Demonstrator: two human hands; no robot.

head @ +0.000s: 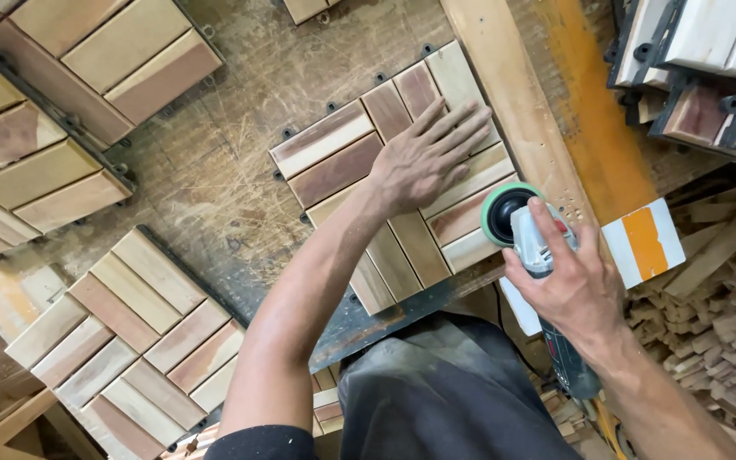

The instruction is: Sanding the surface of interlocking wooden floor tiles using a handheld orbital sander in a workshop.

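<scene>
Left hand [428, 158] lies flat, fingers spread and extended, palm down on the slatted wooden tile [393, 179] at the middle of the scratched workbench [215, 170]; it grips nothing. Right hand [568, 285] is closed around the body of a sander [526, 230], its green-rimmed disc at the tile's right edge. 2 more tiles [129, 332] lie at near left. Offcuts [717, 315] are piled at right.

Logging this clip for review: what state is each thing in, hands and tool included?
Left hand: open, pressed flat on the wooden tile.
Wooden tile: flat on the workbench, slats up.
Right hand: gripping the sander body.
Sander: disc at the tile's right edge; spinning cannot be told.
Workbench: scratched, dusty.
Finished tiles: lying at left, slats up.
</scene>
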